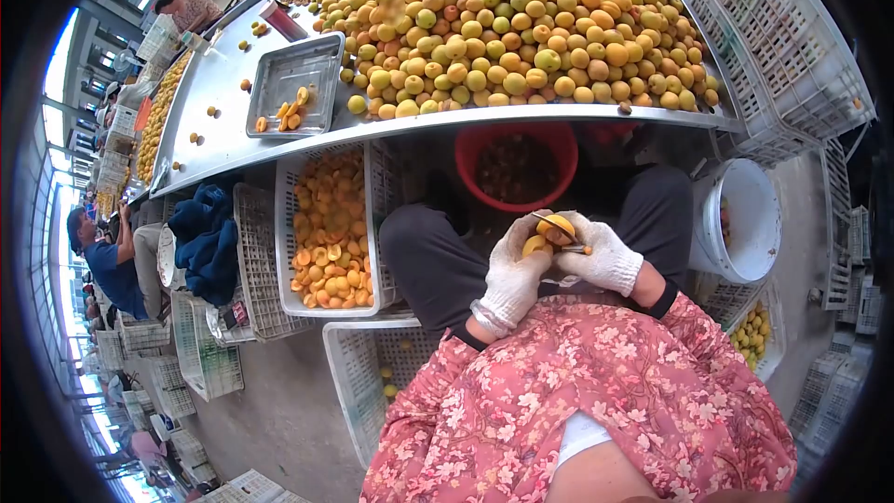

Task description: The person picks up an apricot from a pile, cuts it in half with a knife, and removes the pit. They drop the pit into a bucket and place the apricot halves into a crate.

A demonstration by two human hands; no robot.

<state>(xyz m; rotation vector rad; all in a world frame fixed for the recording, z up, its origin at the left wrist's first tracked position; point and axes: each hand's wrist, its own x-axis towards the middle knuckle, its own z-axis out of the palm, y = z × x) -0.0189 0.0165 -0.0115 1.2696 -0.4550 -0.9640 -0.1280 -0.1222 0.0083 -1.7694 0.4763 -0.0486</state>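
Over my lap, both white-gloved hands are close together around yellow-orange apricots. My left hand (512,272) is closed around an apricot (535,245). A second apricot (557,228) sits against the fingers of my right hand (603,256), with a thin dark line across it that may be a blade or a cut. Between the hands, a small knife (579,249) shows part of its orange-brown handle, gripped by my right fingers. Most of its blade is hidden. Below the hands stands a red basin (466,177) with dark brown pieces inside.
Whole apricots (521,28) are heaped on the metal table (214,102) ahead, beside a metal tray (261,84) with cut pieces. A white crate (289,224) of apricot halves stands left, a white bucket (759,224) right. Stacked crates (773,28) flank the table. Other people work at far left.
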